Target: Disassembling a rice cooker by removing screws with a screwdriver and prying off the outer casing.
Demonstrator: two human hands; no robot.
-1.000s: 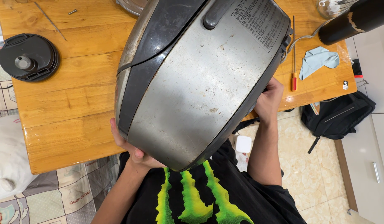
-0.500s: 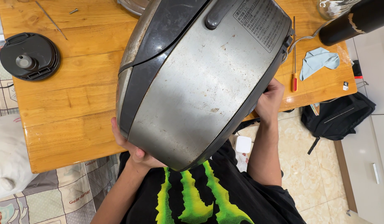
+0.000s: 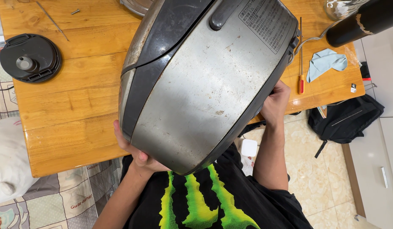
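- Lid (image 3: 30,58) lies on the tabletop (image 3: 77,106), unmoved.
- Left hand (image 3: 135,152) still cups the cooker (image 3: 205,80) from beneath.
- Cooker, tilted above the tabletop edge, has barely shifted.
- Right hand (image 3: 276,101) stays clamped on its far rim.
- Screwdriver (image 3: 301,55) and cloth (image 3: 325,62) lie unchanged.

Rice cooker (image 3: 205,80): large, rounded body, dull silver metal shell with a dark grey band and lid section, surface scuffed and spotted, a printed label panel near its upper end. Held tipped over in the air, lid end toward the left hand (image 3: 135,150), which cups its lower edge from beneath. Base end lies against the right hand (image 3: 276,101), which grips its far rim, so the cooker spans between both hands.
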